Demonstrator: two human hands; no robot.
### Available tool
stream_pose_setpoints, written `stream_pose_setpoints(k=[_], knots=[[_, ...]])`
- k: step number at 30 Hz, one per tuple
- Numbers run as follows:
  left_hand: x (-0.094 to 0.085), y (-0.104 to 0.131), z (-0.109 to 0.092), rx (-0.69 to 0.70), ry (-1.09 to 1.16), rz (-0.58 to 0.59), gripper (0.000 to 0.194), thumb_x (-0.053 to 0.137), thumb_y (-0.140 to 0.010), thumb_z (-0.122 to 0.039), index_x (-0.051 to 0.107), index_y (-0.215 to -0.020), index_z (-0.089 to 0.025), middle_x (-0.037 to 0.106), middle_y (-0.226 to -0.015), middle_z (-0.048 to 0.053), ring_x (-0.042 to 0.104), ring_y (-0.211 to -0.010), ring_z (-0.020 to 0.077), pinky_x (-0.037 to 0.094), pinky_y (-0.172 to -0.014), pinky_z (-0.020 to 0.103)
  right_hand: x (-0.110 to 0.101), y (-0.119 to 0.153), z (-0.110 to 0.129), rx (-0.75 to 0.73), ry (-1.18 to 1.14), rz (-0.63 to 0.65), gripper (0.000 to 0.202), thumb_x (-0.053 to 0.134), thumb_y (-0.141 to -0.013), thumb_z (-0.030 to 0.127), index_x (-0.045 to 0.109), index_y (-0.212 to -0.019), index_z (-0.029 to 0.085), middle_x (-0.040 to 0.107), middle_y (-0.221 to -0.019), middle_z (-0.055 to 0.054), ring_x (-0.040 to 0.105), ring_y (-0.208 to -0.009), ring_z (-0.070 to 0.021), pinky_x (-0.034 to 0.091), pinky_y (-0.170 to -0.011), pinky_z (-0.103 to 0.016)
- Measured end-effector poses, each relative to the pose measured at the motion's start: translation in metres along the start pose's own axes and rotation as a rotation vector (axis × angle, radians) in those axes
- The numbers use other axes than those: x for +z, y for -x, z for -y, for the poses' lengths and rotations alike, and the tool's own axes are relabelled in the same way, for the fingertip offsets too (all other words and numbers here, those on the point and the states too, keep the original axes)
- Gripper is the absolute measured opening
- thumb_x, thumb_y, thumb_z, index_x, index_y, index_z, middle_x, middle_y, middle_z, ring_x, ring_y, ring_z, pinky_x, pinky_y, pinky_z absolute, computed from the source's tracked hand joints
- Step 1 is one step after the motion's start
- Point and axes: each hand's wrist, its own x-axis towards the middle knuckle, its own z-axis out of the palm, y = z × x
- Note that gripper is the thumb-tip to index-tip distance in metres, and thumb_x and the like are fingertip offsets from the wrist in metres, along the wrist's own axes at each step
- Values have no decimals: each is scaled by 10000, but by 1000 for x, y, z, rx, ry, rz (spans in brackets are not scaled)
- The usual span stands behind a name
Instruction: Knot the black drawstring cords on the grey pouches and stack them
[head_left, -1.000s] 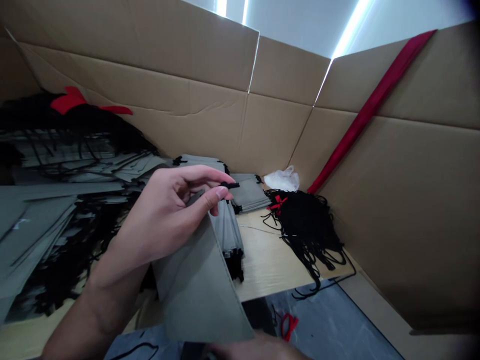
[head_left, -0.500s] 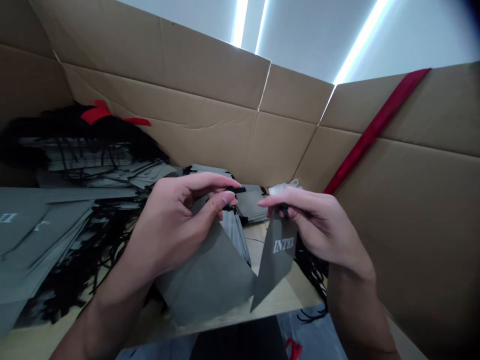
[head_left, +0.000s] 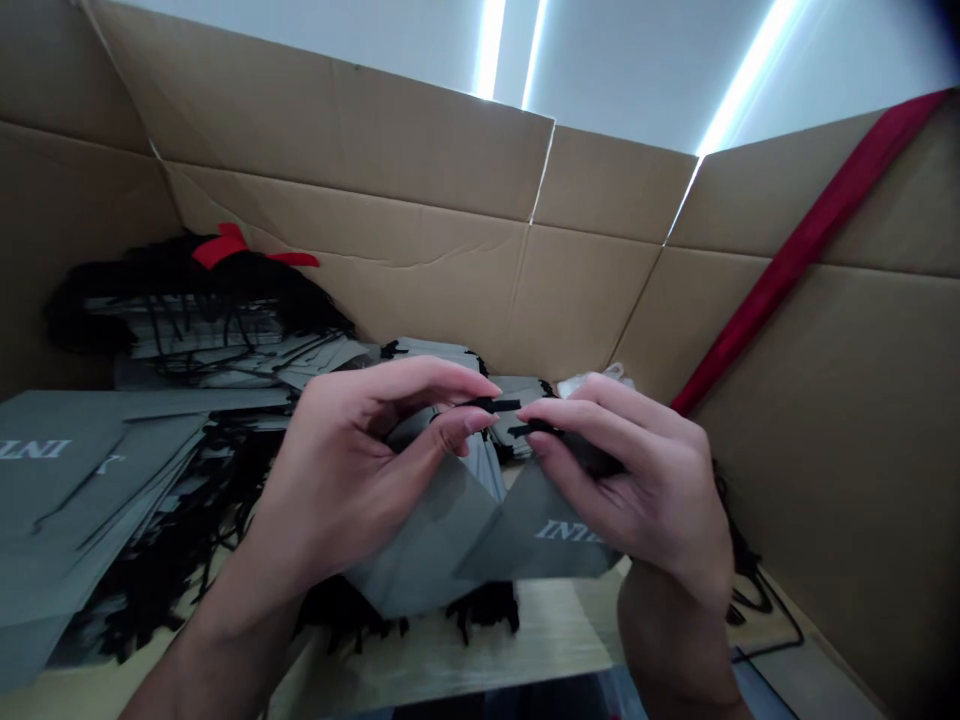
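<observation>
My left hand point(head_left: 367, 460) pinches a short black cord end point(head_left: 507, 405) between thumb and forefinger. Facing it, my right hand point(head_left: 649, 480) pinches another black cord end point(head_left: 531, 428). The two tips lie close together, apart by a small gap. Below my fingers hangs a folded grey sheet point(head_left: 480, 545) with white capital lettering that is partly covered by my right hand. How the cords join the sheet is hidden behind my fingers.
To the left are stacked grey sheets point(head_left: 67, 510) with black cords. Another pile point(head_left: 202, 330) with red strips stands behind. More bundles point(head_left: 435, 350) lie at the back of the wooden table point(head_left: 555, 630). Cardboard walls point(head_left: 435, 230) surround it; a dark red strip point(head_left: 795, 240) crosses the right one.
My right hand has turned and come closer to my left, its cord end now pointing left. The sheet's right flap has swung up and outward. The view has shifted slightly.
</observation>
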Motion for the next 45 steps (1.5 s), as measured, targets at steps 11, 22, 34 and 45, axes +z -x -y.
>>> stream_pose_setpoints(k=[11, 22, 34, 45], knots=[[8, 5, 1, -1, -32, -73, 67, 883, -1010, -309, 889, -1074, -327, 886, -994, -57, 801, -771, 133, 648, -718, 218, 7, 2, 6, -10, 31, -126, 91, 806, -1017, 119, 820, -1104, 143, 742, -880, -23, 652, -772, -135, 532, -695, -299], [10, 7, -3, -27, -1, -118, 85, 931, -966, -354, 903, -1045, -372, 894, -998, -61, 809, -775, 173, 669, -697, 275, 14, 1, 2, -68, -31, -242, 268, 821, -1020, 82, 849, -1257, 205, 855, -968, -38, 744, -816, -174, 643, -740, -346], [7, 8, -6, 14, -61, -92, 66, 903, -993, -357, 894, -1046, -396, 889, -990, -101, 788, -767, 133, 614, -689, 267, 15, 0, 0, -99, 19, -258, 298, 841, -1002, 89, 853, -1262, 234, 870, -958, -39, 773, -788, -195, 630, -703, -371], [7, 6, -4, 27, -110, -96, 73, 902, -986, -388, 886, -1051, -417, 887, -982, -114, 780, -764, 155, 609, -700, 302, 14, 0, 0, -101, 30, -247, 284, 855, -982, 43, 851, -1226, 189, 886, -998, -45, 776, -814, -183, 621, -723, -363]])
